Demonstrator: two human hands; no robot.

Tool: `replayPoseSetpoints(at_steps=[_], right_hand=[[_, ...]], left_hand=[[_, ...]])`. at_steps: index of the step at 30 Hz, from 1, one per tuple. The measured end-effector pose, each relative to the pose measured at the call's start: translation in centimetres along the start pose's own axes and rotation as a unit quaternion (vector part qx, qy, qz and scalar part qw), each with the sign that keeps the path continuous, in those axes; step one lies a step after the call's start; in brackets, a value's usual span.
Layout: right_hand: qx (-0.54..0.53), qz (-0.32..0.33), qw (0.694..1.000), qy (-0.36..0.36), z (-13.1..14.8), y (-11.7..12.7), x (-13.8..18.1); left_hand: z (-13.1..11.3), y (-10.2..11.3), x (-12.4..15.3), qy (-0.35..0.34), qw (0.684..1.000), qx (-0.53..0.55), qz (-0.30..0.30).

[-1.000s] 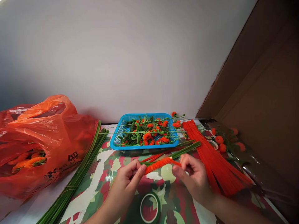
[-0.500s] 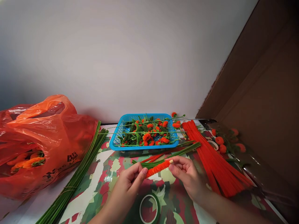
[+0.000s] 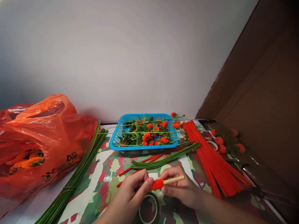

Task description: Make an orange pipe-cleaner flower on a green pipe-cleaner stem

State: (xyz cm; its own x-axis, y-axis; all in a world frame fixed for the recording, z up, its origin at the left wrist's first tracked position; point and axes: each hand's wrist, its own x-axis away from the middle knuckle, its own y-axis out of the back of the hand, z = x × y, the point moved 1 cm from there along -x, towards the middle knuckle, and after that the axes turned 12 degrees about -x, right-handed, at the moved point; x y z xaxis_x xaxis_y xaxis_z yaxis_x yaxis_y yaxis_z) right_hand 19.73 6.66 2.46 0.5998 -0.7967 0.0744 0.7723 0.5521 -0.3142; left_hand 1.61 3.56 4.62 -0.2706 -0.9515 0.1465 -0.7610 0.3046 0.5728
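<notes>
Low in the middle, my left hand [image 3: 134,189] is closed around an orange pipe cleaner coil [image 3: 157,184] wound on a wooden stick [image 3: 174,180]. The coil's left part is hidden in my fingers. My right hand [image 3: 178,186] pinches at the coil's right end, thumb in front and fingers behind the stick, whose bare end points right. Under my hands lies a roll of green tape [image 3: 157,207]. Just beyond them are loose green pipe cleaners [image 3: 165,160] and a few red-orange strips [image 3: 126,171].
A blue basket [image 3: 143,148] of small orange and green pipe cleaner pieces stands at the back. An orange plastic bag [image 3: 77,130] and a green pipe cleaner bundle [image 3: 77,177] lie left. To the right are a red-orange bundle [image 3: 217,161], orange flowers [image 3: 219,141] and brown cardboard [image 3: 261,93].
Both hands have come lower and nearer. The coil shows much shorter between my fingers, and a longer length of bare stick now sticks out to the right.
</notes>
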Motion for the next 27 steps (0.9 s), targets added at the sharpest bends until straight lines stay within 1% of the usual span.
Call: replayPoseSetpoints(at_steps=[1,3,4,5,6,8,10,11,12,14,16,18,22,27], right_hand=[[0.019,0.053,0.998,-0.030,0.5,0.6,-0.2],[0.093,0.127,0.985,-0.071,1.8,1.7,-0.5],[0.152,0.144,0.976,-0.060,2.4,2.1,-0.5],[0.221,0.152,0.963,-0.027,3.0,2.3,-0.5],[0.300,0.149,0.942,0.015,3.5,2.4,-0.4],[0.446,0.117,0.884,0.081,4.0,2.1,-0.1],[0.544,0.065,0.826,0.131,3.9,1.5,0.2],[0.571,0.038,0.805,0.155,3.7,1.1,0.4],[0.584,0.013,0.791,0.181,3.5,0.8,0.6],[0.580,-0.025,0.780,0.234,3.0,0.0,0.9],[0.545,-0.049,0.793,0.269,2.6,-0.6,1.2],[0.494,-0.074,0.823,0.270,2.3,-1.1,1.3],[0.384,-0.117,0.893,0.202,2.0,-1.5,1.2],[0.247,-0.153,0.952,0.101,1.8,-1.4,1.0]], left_hand=[[-0.3,0.4,0.0,-0.017,1.000,-0.015,0.016],[-0.7,1.1,0.1,-0.056,0.994,-0.068,0.062],[-0.9,1.3,0.1,-0.072,0.989,-0.104,0.082],[-0.9,1.4,0.0,-0.086,0.981,-0.145,0.096],[-0.8,1.4,0.0,-0.092,0.973,-0.187,0.099],[-0.5,1.2,-0.2,-0.083,0.958,-0.266,0.075],[-0.1,0.9,-0.5,-0.046,0.947,-0.318,0.023],[0.2,0.8,-0.5,-0.023,0.943,-0.332,-0.006],[0.4,0.7,-0.6,-0.003,0.941,-0.337,-0.034],[0.7,0.8,-0.7,0.022,0.943,-0.323,-0.073],[0.9,0.9,-0.8,0.034,0.953,-0.287,-0.087],[1.1,1.0,-0.8,0.043,0.965,-0.244,-0.088],[1.5,1.1,-1.0,0.056,0.979,-0.170,-0.098],[1.4,0.9,-1.0,0.062,0.987,-0.098,-0.109]])
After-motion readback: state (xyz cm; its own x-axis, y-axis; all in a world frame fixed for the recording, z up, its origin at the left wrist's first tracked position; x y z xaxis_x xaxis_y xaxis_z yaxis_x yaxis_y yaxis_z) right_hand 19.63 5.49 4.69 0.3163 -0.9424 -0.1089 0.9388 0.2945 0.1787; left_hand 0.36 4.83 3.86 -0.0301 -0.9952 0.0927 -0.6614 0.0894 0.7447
